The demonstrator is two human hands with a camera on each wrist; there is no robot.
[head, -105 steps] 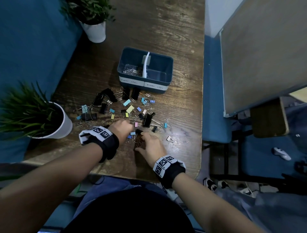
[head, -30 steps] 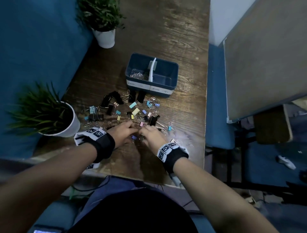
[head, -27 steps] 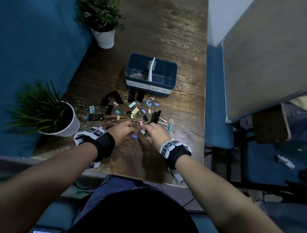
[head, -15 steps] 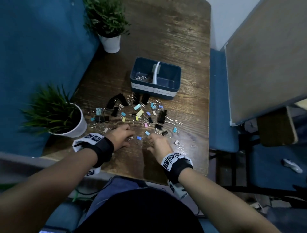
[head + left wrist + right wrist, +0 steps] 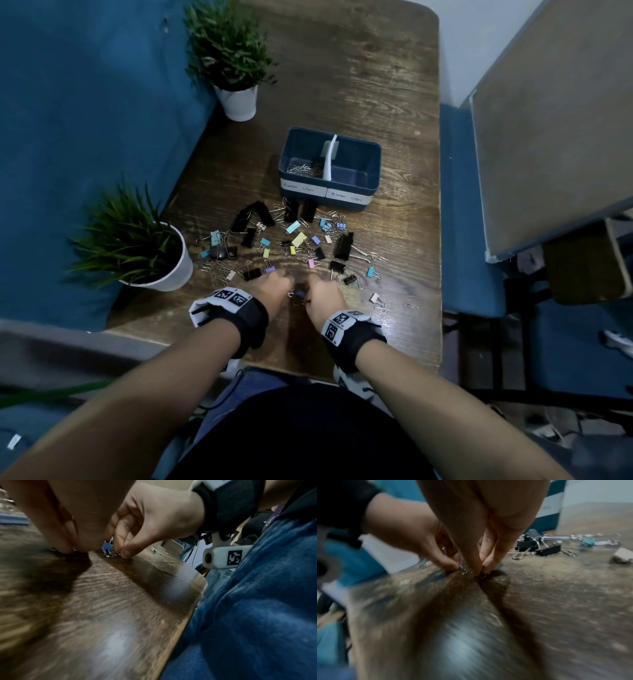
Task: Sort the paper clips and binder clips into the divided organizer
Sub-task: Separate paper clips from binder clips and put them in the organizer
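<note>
My right hand (image 5: 323, 296) pinches down, thumb and fingertips meeting on a small heap of paper clips (image 5: 466, 569) on the tabletop (image 5: 394, 308). My left hand (image 5: 272, 287) comes in from the other side, fingertips pressed down at the same heap, and I cannot tell whether it has anything pinched. A small blue binder clip (image 5: 300, 294) lies just between my two hands, touching the wire clips.

The organizer (image 5: 330, 168) stands well beyond the scatter. Its left compartment already has paper clips in it; the right one looks bare. Most of the binder clips (image 5: 343, 245) lie loose between me and it.

To do this well, I think I should gather only wire clips, pushing the heap tight with the left fingertips so the right grip can get under it. The blue binder clip must stay out of the pinch, or it will ride along into the wrong side. Linked clips may trail, so lift slowly.
</note>
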